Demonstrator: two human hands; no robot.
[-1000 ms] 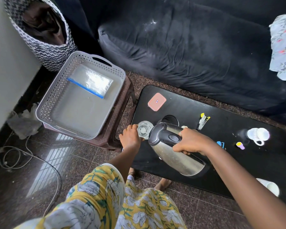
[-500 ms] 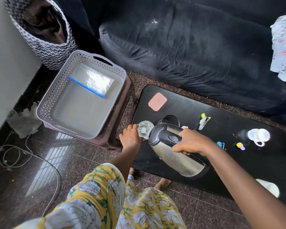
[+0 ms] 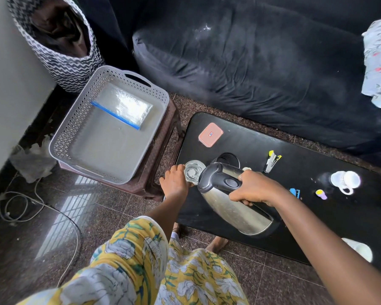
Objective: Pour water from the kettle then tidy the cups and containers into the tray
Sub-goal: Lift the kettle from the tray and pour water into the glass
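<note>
The steel kettle (image 3: 233, 208) is likely heavy with water and has slick sides, so its black handle is the place to take it. The right hand (image 3: 254, 188) is wrapped round that handle, tilting the spout over the glass (image 3: 193, 171). The glass looks light and breakable. It stands near the left edge of the surface (image 3: 317, 155), with the left hand (image 3: 174, 182) curled against its side.

One kettle (image 3: 235, 214), one glass (image 3: 193, 172), one tray (image 3: 68, 133), one mug (image 3: 344, 180).

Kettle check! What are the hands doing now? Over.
Right hand grips kettle, tipped toward glass. Left hand holds glass at table edge. Nothing between spout and glass.
</note>
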